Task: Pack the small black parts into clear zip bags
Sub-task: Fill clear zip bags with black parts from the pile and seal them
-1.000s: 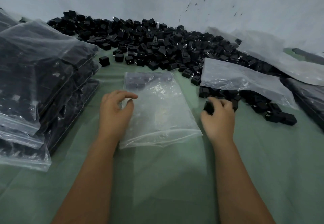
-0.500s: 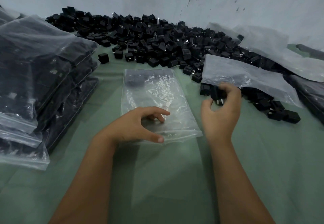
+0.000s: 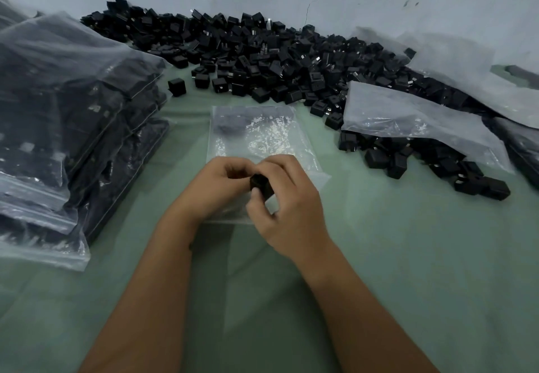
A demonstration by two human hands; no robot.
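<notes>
Both hands meet over the near end of the clear zip bag (image 3: 256, 136) on the green worktop (image 3: 408, 256). Right hand (image 3: 287, 200) pinches a small black part (image 3: 261, 186); left hand (image 3: 215, 188) curls round the bag's opening beside it.

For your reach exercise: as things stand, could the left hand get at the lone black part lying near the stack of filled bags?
Probably yes. The lone black part sits apart on bare green cloth, nothing covering it. But the left hand is busy at the clear bag, so it would have to let go first.
</notes>
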